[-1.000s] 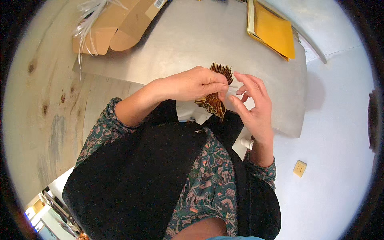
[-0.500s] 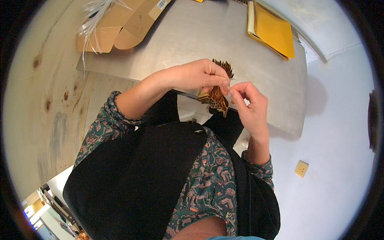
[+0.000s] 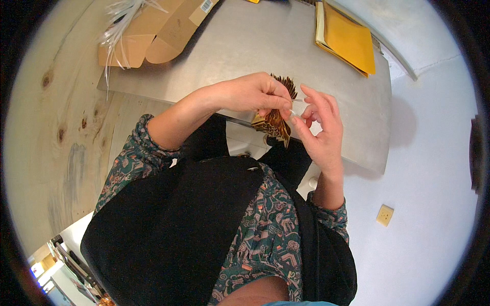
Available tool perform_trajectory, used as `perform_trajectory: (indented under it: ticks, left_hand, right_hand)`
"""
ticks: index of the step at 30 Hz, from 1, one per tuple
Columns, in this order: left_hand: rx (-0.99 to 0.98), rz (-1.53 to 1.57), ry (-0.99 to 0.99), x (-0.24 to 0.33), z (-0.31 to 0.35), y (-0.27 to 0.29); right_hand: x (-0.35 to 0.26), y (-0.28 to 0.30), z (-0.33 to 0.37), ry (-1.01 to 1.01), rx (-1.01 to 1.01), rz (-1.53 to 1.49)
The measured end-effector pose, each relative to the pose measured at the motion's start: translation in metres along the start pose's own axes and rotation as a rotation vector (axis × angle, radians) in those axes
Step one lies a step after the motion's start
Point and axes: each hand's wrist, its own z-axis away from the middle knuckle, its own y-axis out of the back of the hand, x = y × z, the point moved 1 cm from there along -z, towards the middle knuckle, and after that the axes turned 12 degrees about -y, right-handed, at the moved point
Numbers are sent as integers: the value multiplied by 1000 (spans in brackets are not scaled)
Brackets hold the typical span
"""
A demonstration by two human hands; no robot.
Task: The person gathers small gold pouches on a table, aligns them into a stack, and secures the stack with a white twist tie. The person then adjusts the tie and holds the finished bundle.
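My left hand is closed on a bundle of pleated paper, brown with gold patterns. Its folds fan out above and below the fingers, and the middle is hidden by them. A thin whitish strip, perhaps a cable tie, sticks out from the pinched middle toward the right. Just right of the bundle is my right hand, its fingers spread apart and its thumb tip close to my left fingertips. I see nothing clearly gripped in it.
Both hands are over the near edge of a grey metal table. An opened cardboard box lies at the far left with a bunch of white strips on it. Yellow folders lie at the far right, near a white wall.
My right fingers were pinched together beside the bundle and have spread apart, the index finger lifting. The left hand keeps its hold on the pleated paper, almost unmoved.
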Motion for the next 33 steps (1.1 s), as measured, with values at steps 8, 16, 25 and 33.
perform_trajectory:
  ticks: [8, 16, 25, 33]
  left_hand:
    - [-43, -20, -23, 2, 1, 0]
    - [11, 33, 18, 0, 0, 0]
    - [103, 48, 75, -2, -2, -1]
    - [151, -399, -151, 12, 5, -11]
  right_hand:
    - [5, -2, -11, 101, -66, 136]
    - [17, -6, 1, -49, -71, -45]
    - [17, 0, 8, -137, -134, -106]
    - [29, -4, 1, -28, -109, -138]
